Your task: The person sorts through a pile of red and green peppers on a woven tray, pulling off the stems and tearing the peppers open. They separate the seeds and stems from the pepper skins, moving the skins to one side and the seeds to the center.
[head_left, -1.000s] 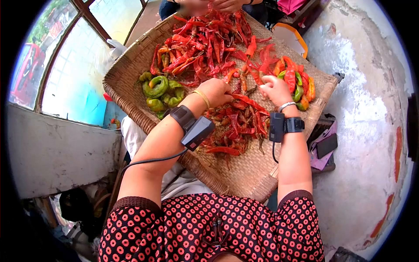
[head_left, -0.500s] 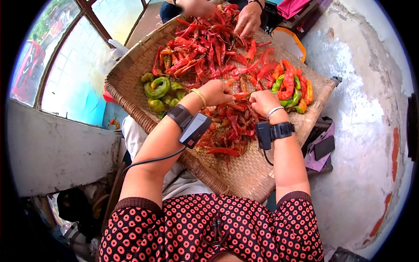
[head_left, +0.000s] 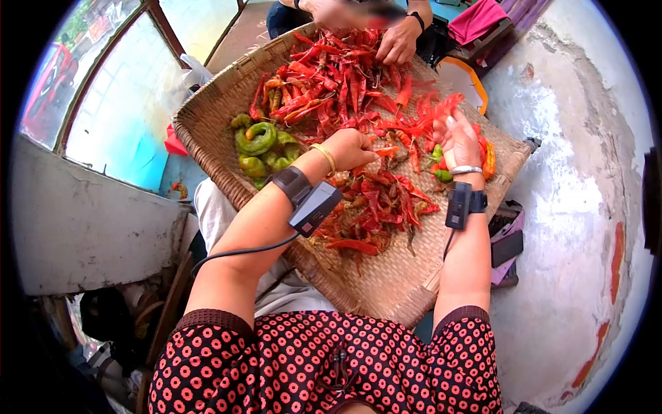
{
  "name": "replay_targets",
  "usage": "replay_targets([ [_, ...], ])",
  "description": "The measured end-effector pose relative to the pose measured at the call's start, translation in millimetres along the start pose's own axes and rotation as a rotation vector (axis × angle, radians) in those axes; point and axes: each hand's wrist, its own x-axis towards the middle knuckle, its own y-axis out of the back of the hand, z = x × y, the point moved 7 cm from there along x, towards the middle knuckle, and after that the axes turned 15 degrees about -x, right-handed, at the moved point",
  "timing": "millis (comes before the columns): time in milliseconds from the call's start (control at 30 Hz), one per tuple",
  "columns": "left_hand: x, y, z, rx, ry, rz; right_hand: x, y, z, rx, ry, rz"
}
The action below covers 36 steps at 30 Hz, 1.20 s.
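A big woven tray [head_left: 386,276] rests on my lap, covered with dried red chillies [head_left: 331,76]. My left hand [head_left: 352,148] is curled down into the red chillies near the tray's middle, its fingertips closed on one. My right hand [head_left: 458,138] lies flat with fingers apart over a small heap of orange and green chillies [head_left: 488,159] at the tray's right edge, with a red chilli at its fingertips. A darker pile of red chillies [head_left: 376,207] lies just below both hands. Each wrist carries a black strapped device.
Green chillies [head_left: 258,141] are heaped at the tray's left side. Another person's hand [head_left: 396,41] picks at the far end. A dark phone [head_left: 507,248] lies on a cloth beside the tray. A window is on the left, a rough white wall on the right.
My right hand has swung from the middle pile out to the right and opened over the orange and green heap. My left hand has barely moved. The other person's hand stays at the far end.
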Motion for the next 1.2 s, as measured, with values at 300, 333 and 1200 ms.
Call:
replay_targets([
  [300,2,-1,-6,0.211,-0.168,0.103,-18,-74,12,-1.478,0.83,0.106],
  [333,3,-2,-10,0.243,-0.116,0.08,-15,-75,18,-1.497,0.742,0.082],
  [1200,1,-8,-28,0.166,0.054,-0.006,-20,-25,-16,-0.95,0.374,0.02],
])
